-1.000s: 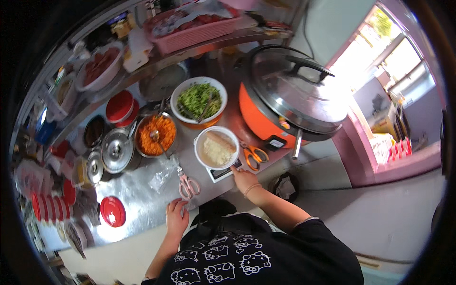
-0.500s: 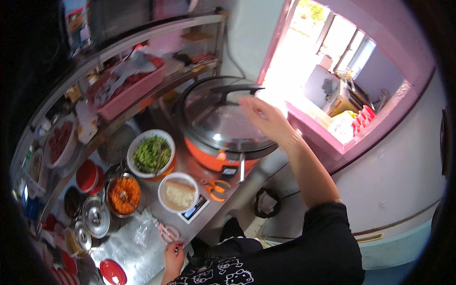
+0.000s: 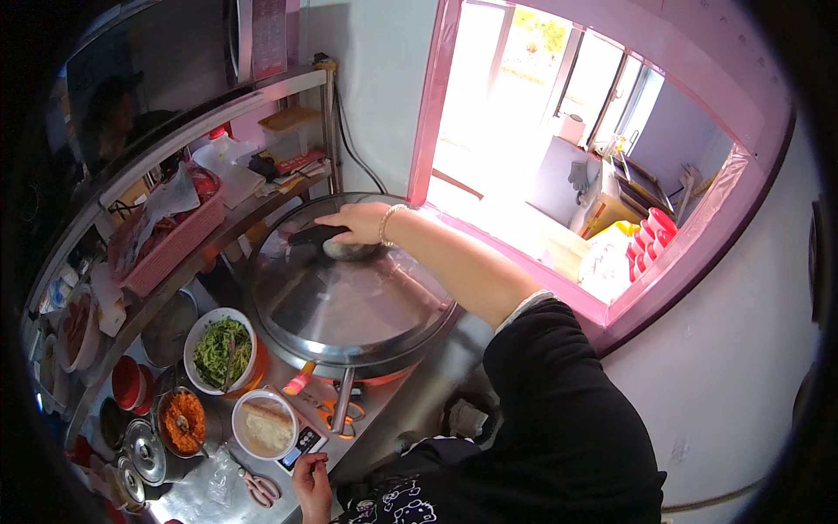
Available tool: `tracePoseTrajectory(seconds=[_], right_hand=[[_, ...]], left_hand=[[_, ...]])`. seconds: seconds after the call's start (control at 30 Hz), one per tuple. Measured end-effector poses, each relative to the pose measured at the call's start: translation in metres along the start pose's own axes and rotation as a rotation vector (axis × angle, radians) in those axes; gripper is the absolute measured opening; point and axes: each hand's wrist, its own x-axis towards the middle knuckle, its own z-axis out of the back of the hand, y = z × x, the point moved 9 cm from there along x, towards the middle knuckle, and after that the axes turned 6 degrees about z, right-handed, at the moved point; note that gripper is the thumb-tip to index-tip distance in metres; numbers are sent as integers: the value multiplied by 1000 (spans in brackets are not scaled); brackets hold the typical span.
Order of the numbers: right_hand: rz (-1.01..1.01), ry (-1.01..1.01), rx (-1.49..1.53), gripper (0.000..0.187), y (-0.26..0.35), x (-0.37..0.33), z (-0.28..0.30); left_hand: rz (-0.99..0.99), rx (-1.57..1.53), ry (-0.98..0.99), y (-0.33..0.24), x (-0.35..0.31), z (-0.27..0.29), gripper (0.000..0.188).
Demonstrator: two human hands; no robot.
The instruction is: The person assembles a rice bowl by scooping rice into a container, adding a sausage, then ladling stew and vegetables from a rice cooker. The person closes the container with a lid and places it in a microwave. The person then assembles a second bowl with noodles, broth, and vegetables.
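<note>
My right hand (image 3: 356, 222) lies over the black handle of a large metal lid (image 3: 349, 297), fingers bent round the grip. The domed lid covers a round orange-bodied electric pan (image 3: 397, 377). My left hand (image 3: 312, 482) hangs at the counter's front edge, fingers curled together, with nothing visible in them. Close to it are a small scale (image 3: 305, 444) and a white bowl (image 3: 264, 425) of pale, wet food. Pink-handled scissors (image 3: 260, 489) lie on the counter to its left. Orange-handled scissors (image 3: 347, 419) lie below the lid.
A white bowl of shredded greens (image 3: 223, 351), a metal pot of shredded orange food (image 3: 183, 421) and a lidded steel pot (image 3: 146, 451) stand at left. Above them, a shelf carries a pink basket (image 3: 175, 240). A pink-framed opening (image 3: 602, 314) borders the right side.
My right hand has moved from beside the lid handle onto it and closed round it. My left hand stays low by the counter edge. The whole view has shifted.
</note>
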Motion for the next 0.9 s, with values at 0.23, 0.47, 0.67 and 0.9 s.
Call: tracePoseTrajectory(seconds=[0.23, 0.47, 0.67, 0.9], right_hand=[[117, -292, 193, 57, -13, -104, 97], [-374, -452, 8, 49, -104, -314, 152], [-586, -570, -36, 46, -186, -425, 95], [-814, -444, -14, 47, -243, -471, 15]], left_hand=[[51, -23, -33, 8, 2, -36, 12], [16, -122, -100, 18, 25, -38, 11], [16, -20, -160, 13, 36, -35, 9], [25, -71, -138, 5, 35, -40, 10]])
